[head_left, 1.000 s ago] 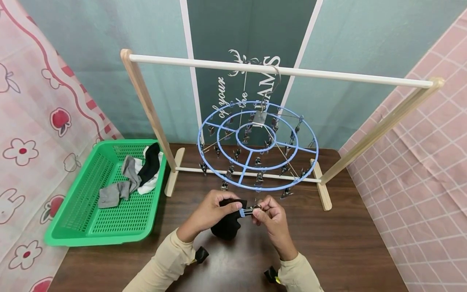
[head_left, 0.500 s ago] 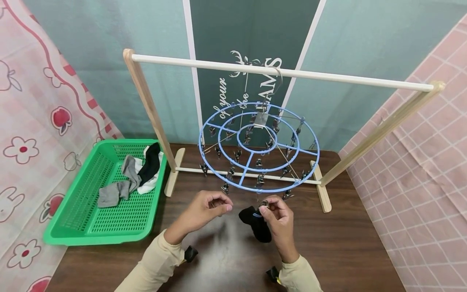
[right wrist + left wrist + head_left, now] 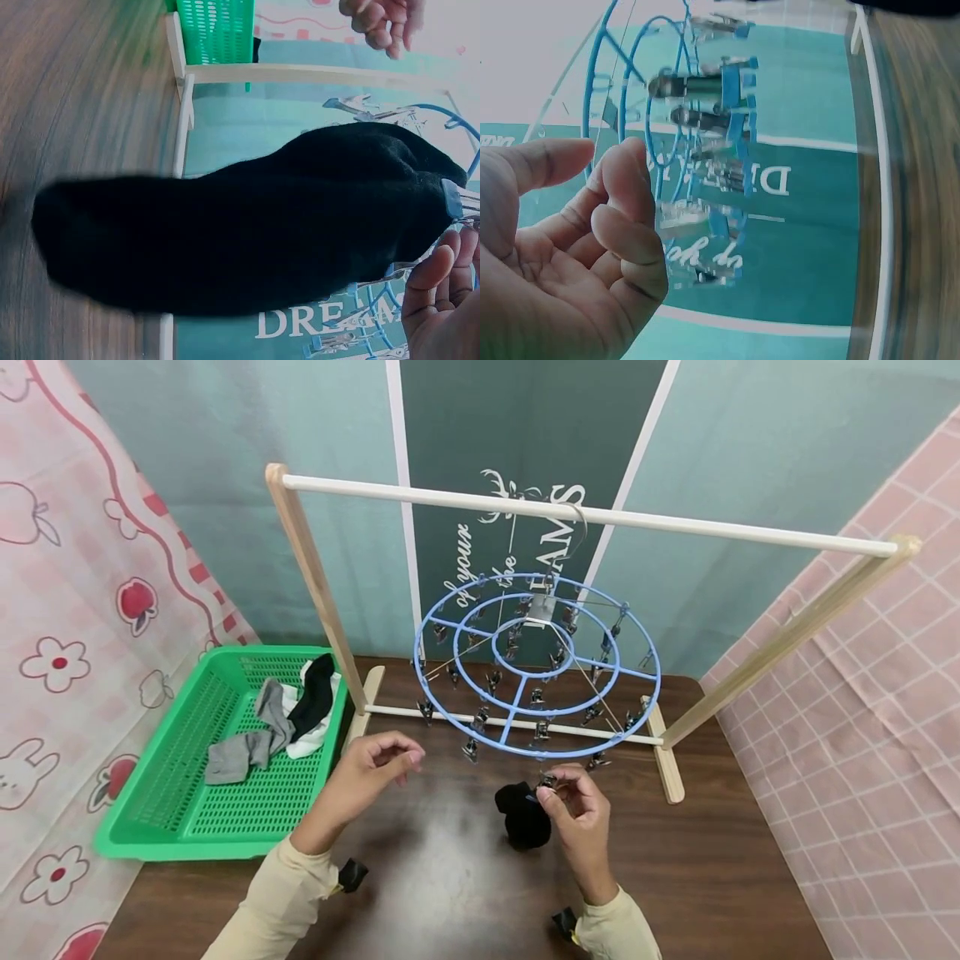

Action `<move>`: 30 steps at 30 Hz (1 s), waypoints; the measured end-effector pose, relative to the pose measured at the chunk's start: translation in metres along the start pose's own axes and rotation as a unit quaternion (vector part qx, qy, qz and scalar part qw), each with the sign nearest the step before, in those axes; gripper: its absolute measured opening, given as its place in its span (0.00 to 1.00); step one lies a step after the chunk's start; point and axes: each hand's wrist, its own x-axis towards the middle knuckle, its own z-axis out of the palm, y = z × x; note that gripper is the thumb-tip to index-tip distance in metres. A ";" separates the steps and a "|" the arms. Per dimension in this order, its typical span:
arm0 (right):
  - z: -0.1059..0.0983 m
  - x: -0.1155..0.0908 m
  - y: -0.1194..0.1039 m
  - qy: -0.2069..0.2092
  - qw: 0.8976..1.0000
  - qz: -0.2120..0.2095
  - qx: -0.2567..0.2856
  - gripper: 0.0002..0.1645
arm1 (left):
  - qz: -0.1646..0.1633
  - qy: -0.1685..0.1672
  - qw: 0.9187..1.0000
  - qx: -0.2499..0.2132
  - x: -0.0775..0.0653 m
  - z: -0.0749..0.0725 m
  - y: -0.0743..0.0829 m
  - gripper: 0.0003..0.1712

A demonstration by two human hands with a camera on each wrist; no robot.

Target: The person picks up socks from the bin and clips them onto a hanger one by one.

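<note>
Finding a teal backdrop (image 3: pixel 180 552) behind the hanger (image 3: pixel 516 703), bearing white lettering (image 3: pixel 564 518) on a dark panel. Noted a fruit-and-flower sheet (image 3: pixel 75 568) well to the left of the hanger and a pink checked sheet (image 3: pixel 885 710) well to the right. Recorded a brown table (image 3: pixel 450 902) below the hanger. Observed a rack (image 3: pixel 375 492) of pale wood and white bars, carrying the hanger by its hook. Confirmed the hanger as a blue wheel of concentric rings.

Located a green basket (image 3: pixel 217 847) to the left of the hanger, holding grey, white and black laundry (image 3: pixel 281 722), mostly toward the hanger side. Observed cream sleeves (image 3: pixel 277 893) in front of the hanger.

Located the black sock (image 3: pixel 247 232) just below the hanger's front edge, dangling above the table, caught by its upper end in a blue-tipped clip (image 3: pixel 452 199). Recorded the right hand (image 3: pixel 581 818) at the hanger's front edge, pinching that clip between thumb and fingers. Unable to tell about any contact with the sock itself. Recorded the left hand (image 3: pixel 362 781) in front of the hanger and to its left, apart from the sock, with fingers loosely curled and thumb tip clear of the fingertips. Found other clips (image 3: pixel 492 681) hung about the hanger, blurred in the left wrist view.
</note>
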 end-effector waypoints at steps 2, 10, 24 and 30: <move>-0.001 0.000 0.000 0.000 1.000 -0.005 -0.001 0.12 | -0.008 0.012 1.000 0.004 -0.001 -0.005 -0.001 0.08; -0.008 0.001 0.003 0.008 1.000 -0.005 -0.010 0.11 | -0.031 0.055 0.998 -0.017 -0.004 -0.020 -0.002 0.09; -0.017 0.001 0.005 0.025 1.000 0.001 -0.008 0.09 | -0.067 0.096 0.993 -0.022 -0.005 -0.038 -0.001 0.13; -0.021 0.002 0.006 0.030 1.000 0.002 -0.009 0.09 | -0.058 0.103 0.993 -0.027 -0.004 -0.047 -0.001 0.14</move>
